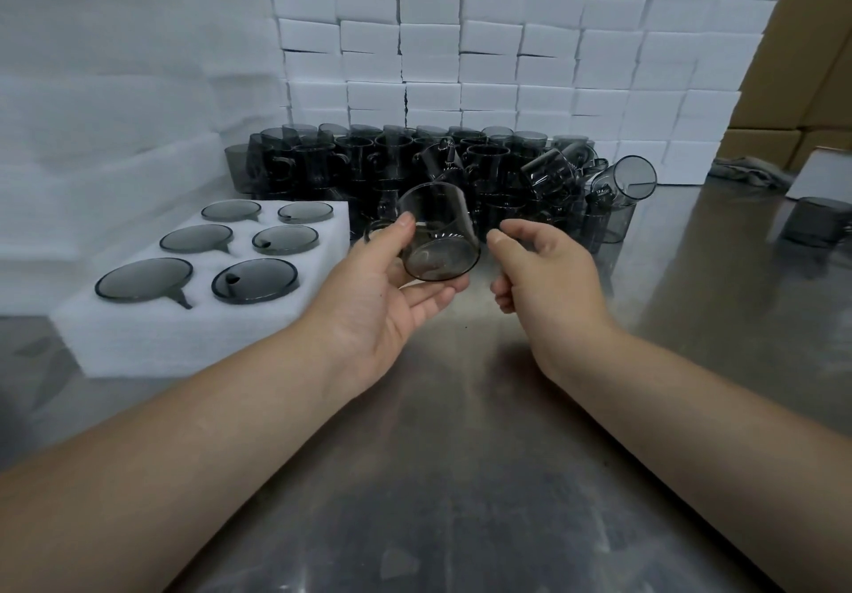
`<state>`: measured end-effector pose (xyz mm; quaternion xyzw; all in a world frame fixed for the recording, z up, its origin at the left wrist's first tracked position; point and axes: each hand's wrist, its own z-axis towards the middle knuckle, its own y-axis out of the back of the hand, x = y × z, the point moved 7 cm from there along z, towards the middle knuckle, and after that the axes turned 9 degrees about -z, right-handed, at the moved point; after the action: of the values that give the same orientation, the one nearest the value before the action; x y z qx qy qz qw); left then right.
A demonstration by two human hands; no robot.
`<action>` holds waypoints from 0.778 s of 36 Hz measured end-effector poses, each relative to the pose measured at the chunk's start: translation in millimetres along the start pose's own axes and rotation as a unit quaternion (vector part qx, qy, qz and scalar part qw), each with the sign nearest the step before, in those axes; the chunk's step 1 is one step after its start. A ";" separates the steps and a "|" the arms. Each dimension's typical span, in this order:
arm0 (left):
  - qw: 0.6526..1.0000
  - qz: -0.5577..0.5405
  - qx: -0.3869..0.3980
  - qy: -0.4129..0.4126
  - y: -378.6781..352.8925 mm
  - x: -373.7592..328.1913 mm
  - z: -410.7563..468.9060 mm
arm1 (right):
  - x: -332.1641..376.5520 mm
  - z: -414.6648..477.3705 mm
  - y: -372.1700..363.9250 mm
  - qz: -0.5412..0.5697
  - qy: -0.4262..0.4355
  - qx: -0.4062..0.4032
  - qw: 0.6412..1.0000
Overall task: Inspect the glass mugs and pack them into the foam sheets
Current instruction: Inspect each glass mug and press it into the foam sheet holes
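My left hand [385,290] holds a smoky grey glass mug [438,232] tilted on its side above the steel table, thumb on its upper wall and fingers under its base. Just to the right of the mug my right hand [537,269] hovers with loosely curled fingers, holding nothing and not touching the glass. A white foam sheet [184,329] lies at the left with several mugs [256,280] seated upside down in its round holes. Behind the hands a big heap of loose grey mugs [461,163] covers the table's far side.
White foam blocks [507,48] are stacked like a wall at the back, with more foam sheets [115,85] piled at the left. One mug [813,223] stands alone at the right, by a white box [823,175]. Cardboard cartons [820,62] rise at the far right. The steel table [461,454] lies below my forearms.
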<state>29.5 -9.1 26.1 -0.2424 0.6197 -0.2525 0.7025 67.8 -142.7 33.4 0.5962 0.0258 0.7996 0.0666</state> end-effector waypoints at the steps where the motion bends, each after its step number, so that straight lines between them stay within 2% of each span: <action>1: 1.000 -0.001 -0.001 0.001 -0.4 0.1 0.1 | 1.2 -0.7 0.4 -0.005 0.008 -0.004 1.000; 7: 1.000 -0.015 -0.001 0.012 -0.4 0.6 0.4 | 10.7 -8.1 -8.1 0.023 0.042 0.046 0.998; 13: 0.999 0.024 -0.005 0.041 2.3 6.0 0.9 | 16.7 -17.0 -17.8 0.023 0.071 0.102 0.992; 20: 0.996 0.025 -0.027 0.087 6.9 11.1 1.8 | 20.7 -17.9 -14.2 0.024 0.103 0.094 0.990; 28: 0.993 0.016 -0.021 0.116 6.5 12.8 2.2 | 17.9 -18.6 -16.1 0.018 0.089 0.105 0.990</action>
<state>33.4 -12.5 12.5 -0.2168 0.7059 -0.2545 0.6244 46.2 -123.7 43.1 0.5267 0.1050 0.8435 -0.0129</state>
